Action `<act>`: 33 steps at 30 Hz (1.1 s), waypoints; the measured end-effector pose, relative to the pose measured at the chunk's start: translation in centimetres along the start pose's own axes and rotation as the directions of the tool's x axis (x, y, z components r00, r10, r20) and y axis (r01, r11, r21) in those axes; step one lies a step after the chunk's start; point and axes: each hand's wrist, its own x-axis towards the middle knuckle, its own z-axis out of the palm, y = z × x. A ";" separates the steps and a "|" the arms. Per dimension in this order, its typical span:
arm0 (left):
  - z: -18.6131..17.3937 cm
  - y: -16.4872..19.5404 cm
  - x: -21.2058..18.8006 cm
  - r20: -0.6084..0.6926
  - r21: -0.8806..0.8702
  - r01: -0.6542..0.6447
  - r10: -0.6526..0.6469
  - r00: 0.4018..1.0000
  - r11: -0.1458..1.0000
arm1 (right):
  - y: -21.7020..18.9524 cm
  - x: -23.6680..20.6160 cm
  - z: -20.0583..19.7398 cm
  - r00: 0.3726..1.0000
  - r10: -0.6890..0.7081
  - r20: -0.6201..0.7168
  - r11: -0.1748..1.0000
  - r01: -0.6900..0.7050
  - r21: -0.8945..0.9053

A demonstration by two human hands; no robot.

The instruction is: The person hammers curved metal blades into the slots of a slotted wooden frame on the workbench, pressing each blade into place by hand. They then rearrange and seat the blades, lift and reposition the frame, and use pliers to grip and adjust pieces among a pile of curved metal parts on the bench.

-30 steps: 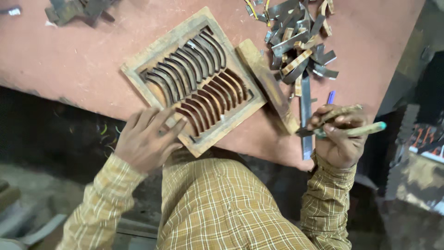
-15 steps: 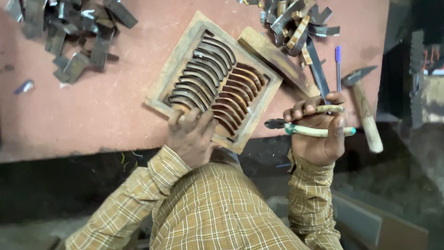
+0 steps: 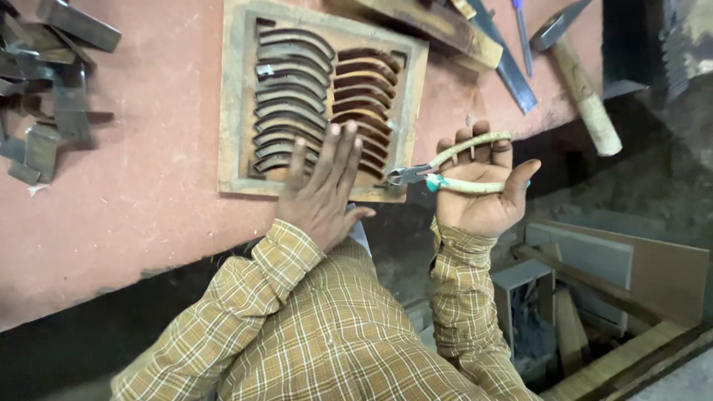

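At the far left, grey metal offcuts (image 3: 52,111) lie on the pink table (image 3: 148,215), partly cut off by the edge. The left hand (image 3: 321,189) lies flat and open, fingers spread, on the near edge of a wooden frame (image 3: 236,111) that holds two columns of curved strips (image 3: 293,89). Just beside it, the right hand (image 3: 483,189) grips pliers (image 3: 445,174), their tip near the frame's corner. A hammer (image 3: 583,89) lies farther right, its head cropped.

Our left hand (image 3: 321,191) lies flat, fingers spread; our right hand (image 3: 483,189) is raised palm-up, fingers curled closed.
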 end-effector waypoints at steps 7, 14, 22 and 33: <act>-1.5 -3.0 -2.0 -0.038 -0.169 0.231 -0.240 0.970 0.958 | 2.4 -2.3 -0.9 0.994 -0.104 -0.031 0.995 0.104 -0.006; -3.4 -6.1 0.9 0.117 -0.189 0.130 -0.109 0.987 0.973 | 2.9 -2.9 0.2 0.988 -0.138 0.066 0.984 0.129 0.122; -4.6 -5.2 2.7 0.225 -0.168 0.311 -0.271 0.936 0.935 | 2.8 -2.2 0.5 0.979 -0.175 0.102 0.983 0.180 -0.041; -2.2 -6.1 2.2 0.198 -0.105 0.267 -0.243 0.950 0.958 | 5.2 -3.6 10.8 0.731 0.091 0.677 0.344 0.615 -0.710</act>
